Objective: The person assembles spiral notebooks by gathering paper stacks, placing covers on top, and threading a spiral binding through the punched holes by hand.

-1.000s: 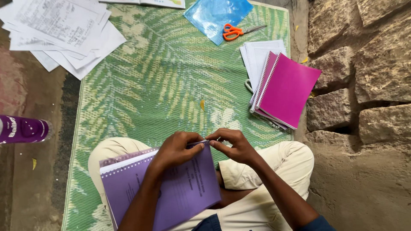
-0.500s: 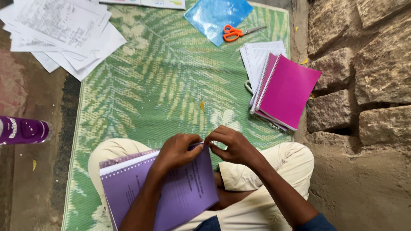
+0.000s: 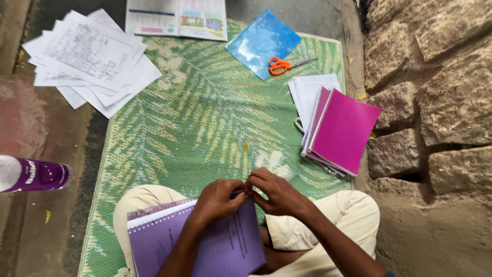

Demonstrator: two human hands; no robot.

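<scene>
Because the purple-covered paper booklet (image 3: pixel 205 241) rests only on the lap, tilted across one thigh, I judge it could slide off toward the green leaf-patterned woven mat (image 3: pixel 195 118) if either hand tugs its top corner too hard. That corner sits right between the two hands: the left hand (image 3: pixel 218 201) lies on the cover with its fingers (image 3: pixel 237 189) curled shut at the corner, and the right hand (image 3: pixel 277 194) meets it from the other side, fingers pinched closed on something small there (I cannot tell what). A rough pull might also tear the cover. Further out lie a magenta spiral notebook (image 3: pixel 346 128), orange-handled scissors (image 3: pixel 281 65) and loose printed white sheets (image 3: pixel 92 56).
</scene>
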